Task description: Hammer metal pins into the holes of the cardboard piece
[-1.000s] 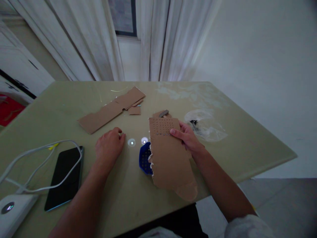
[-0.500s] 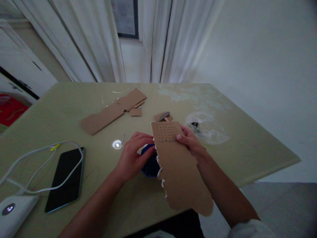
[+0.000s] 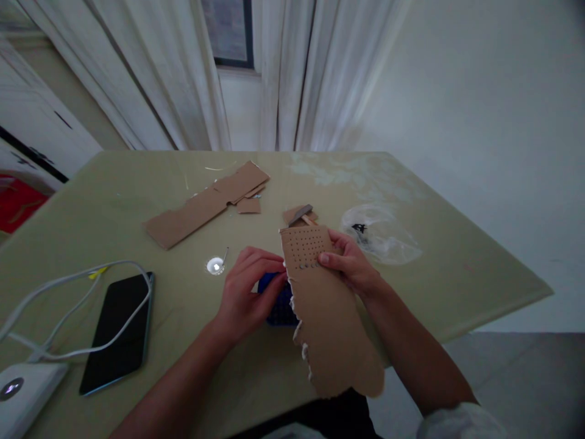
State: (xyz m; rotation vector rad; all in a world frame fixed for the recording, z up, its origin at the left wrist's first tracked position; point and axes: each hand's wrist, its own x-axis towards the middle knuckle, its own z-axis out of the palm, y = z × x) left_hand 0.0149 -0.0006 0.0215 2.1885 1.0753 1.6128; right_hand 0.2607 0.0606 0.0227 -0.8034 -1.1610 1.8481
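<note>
My right hand [image 3: 351,262] grips a torn-edged strip of brown cardboard [image 3: 333,329], thumb on its face. Rows of small holes and a line of grey nail heads mark the strip's upper end. At its left edge, my left hand [image 3: 249,289] has thumb and fingers pinched together, the tips partly hidden by the cardboard; what they hold cannot be made out. Below the strip sits a dark blue holed object [image 3: 280,311], mostly covered. Just beyond lies a hammer [image 3: 301,214] with a grey head and wooden handle, on a small cardboard piece.
A small round clear dish [image 3: 214,266] with a thin nail by it is at centre left. Long cardboard strips [image 3: 210,204] lie behind. A clear plastic bag [image 3: 384,238] rests at right. A phone [image 3: 119,335], white cable [image 3: 68,353] and white device [image 3: 31,390] occupy the left.
The cardboard strip's lower end has shifted slightly left. My left hand's fingers have drawn closer together at the strip's edge. My right hand keeps its grip.
</note>
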